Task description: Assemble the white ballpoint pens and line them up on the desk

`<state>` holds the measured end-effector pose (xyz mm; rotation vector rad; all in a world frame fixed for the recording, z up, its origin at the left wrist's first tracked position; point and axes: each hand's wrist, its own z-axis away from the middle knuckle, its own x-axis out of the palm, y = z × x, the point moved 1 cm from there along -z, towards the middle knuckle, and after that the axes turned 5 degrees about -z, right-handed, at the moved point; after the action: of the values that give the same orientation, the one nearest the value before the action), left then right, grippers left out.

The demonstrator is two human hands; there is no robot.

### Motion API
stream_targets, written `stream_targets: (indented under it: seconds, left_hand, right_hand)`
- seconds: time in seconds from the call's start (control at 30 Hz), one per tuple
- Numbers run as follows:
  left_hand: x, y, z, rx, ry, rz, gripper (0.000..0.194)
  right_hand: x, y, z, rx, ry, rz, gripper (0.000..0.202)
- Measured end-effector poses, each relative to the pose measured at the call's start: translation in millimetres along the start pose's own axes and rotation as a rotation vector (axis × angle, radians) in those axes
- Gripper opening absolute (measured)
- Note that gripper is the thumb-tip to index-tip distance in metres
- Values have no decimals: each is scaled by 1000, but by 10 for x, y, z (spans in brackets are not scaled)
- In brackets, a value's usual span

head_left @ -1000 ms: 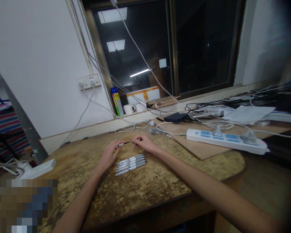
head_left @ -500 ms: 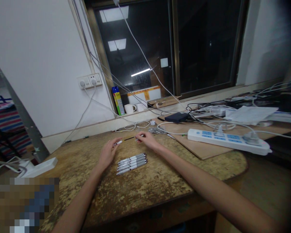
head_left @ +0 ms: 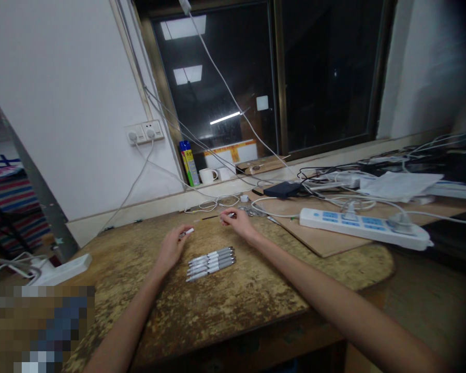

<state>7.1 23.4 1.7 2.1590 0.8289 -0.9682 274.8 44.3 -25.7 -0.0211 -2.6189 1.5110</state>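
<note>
A white barrel [head_left: 187, 232] is pinched in the left hand [head_left: 173, 243], and a thin refill [head_left: 210, 217] in the right hand [head_left: 235, 221]. The two parts are held apart, above four pens [head_left: 210, 260] laid side by side on the table [head_left: 233, 300].

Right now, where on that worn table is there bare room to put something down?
Bare wood lies in front of the row of pens, toward the near table edge, and left of the left hand up to the white box. It is crowded on the right around the power strip and cables.
</note>
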Motion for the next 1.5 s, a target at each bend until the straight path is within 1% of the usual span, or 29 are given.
stream_targets:
  seconds: [0.27,0.5,0.77,1.0,1.17,1.37,1.5]
  left_hand:
    - [-2,-2,8,10,8,19,33]
    - [16,-24,-4,28,22,25,33]
    - [5,-7,-1,62,24,45,31]
    - [1,18,-8,76,7,66,31]
    - [-8,22,-27,85,19,114,33]
    - [-41,85,-45,45,45,198,38]
    - [-38,104,-52,-42,37,266,40]
  right_hand:
    - [10,-63,29,99,11,-28,22]
    - [13,-184,85,176,-15,-87,33]
    - [2,-181,78,184,-6,-44,40]
    - [-5,-185,83,174,2,-23,41]
    - [-10,-170,73,178,4,-22,41]
    - [-24,-152,72,174,-9,-23,41]
    - [-28,-175,81,171,-17,-33,41]
